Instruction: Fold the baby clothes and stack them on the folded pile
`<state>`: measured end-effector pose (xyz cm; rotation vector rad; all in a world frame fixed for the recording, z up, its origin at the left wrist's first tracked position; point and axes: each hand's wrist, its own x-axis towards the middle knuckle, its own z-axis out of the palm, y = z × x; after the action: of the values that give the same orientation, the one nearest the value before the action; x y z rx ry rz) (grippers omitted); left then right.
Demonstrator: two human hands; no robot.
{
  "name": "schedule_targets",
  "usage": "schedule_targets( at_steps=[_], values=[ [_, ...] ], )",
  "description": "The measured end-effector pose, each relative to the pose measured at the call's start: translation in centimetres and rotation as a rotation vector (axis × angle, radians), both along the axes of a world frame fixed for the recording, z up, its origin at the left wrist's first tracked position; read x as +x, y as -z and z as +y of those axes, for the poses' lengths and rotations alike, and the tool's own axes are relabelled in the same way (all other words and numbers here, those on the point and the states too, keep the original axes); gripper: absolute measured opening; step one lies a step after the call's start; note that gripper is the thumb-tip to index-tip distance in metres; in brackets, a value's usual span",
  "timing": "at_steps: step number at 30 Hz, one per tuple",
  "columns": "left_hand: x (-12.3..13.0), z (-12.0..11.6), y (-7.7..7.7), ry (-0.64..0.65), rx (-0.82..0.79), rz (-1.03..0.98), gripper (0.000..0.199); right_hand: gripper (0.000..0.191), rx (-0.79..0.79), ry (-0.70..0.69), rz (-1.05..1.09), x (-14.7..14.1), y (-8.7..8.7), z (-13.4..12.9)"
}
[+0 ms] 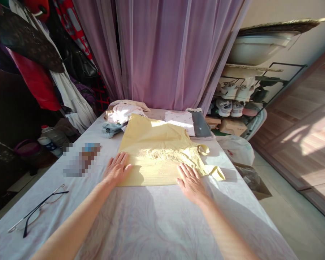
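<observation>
As observed from the head camera, the work in hand is the flattening of a pale yellow cotton garment (154, 151), which lies spread on a pale lilac patterned cloth covering (141, 225) with its near hem straight. The left hand (116, 169) is open, palm down and fingers spread, at the garment's near left edge. The right hand (191, 182) is likewise open and flat on its near right part. Neither hand is gripping anything. A band of textured detail crosses the garment's middle, where small creases remain. A narrow yellow sleeve (215, 173) projects to the right, out of line with the main body, and is the item that now calls for attention.

Beyond the garment lie a stack of folded pale pink and blue clothing (123, 115), a white printed garment (180, 121) and a dark grey folded cloth (200, 124). Thin black-framed eyeglasses (38, 211) lie to the left. A pixelated object (82, 160) cannot be identified. A sheer mauve curtain (162, 54) hangs behind, and white sneakers (229, 97) stand on a rack to the right.
</observation>
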<state>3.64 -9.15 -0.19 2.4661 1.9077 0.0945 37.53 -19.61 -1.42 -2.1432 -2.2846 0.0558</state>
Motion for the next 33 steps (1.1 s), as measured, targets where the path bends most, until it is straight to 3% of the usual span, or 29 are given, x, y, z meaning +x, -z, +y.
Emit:
schedule_targets(
  at_steps=[3,6,8,11,13,16,20,26,30,33],
  values=[
    [-0.3,-0.2,-0.4,-0.019,-0.015,0.033,0.057,0.057,0.029,0.042,-0.003,1.5,0.5,-0.7],
    [0.5,-0.7,-1.1,-0.062,-0.009,0.066,0.056,0.056,0.077,0.062,0.031,1.1,0.7,-1.0],
    [1.8,-1.1,-1.5,-0.074,0.022,0.072,0.055,0.054,0.125,0.041,0.083,-0.5,0.2,-0.7],
    [4.8,-1.4,-1.9,0.039,0.032,0.039,0.054,0.051,0.134,-0.076,0.182,-4.5,-1.2,0.7],
    [6.7,-1.2,-1.8,0.121,-0.001,0.006,0.053,0.052,0.087,-0.206,0.235,-7.2,-2.2,2.5],
    [8.3,-0.6,-1.4,0.129,-0.037,-0.031,0.054,0.057,0.026,-0.29,0.24,-9.6,-3.0,5.6],
    [7.9,0.0,-0.7,0.113,-0.025,-0.052,0.055,0.057,-0.007,-0.268,0.195,-8.1,-2.2,8.4],
    [5.8,0.6,-0.2,0.073,0.009,-0.075,0.053,0.057,-0.017,-0.181,0.163,-3.6,-1.5,8.5],
    [5.3,1.3,-0.6,0.024,0.053,-0.075,0.049,0.053,-0.002,-0.149,0.219,-3.7,-2.7,8.9],
    [6.4,2.1,-1.1,0.01,0.091,-0.057,0.047,0.049,0.033,-0.151,0.28,-4.3,-3.3,10.2]
  ],
)
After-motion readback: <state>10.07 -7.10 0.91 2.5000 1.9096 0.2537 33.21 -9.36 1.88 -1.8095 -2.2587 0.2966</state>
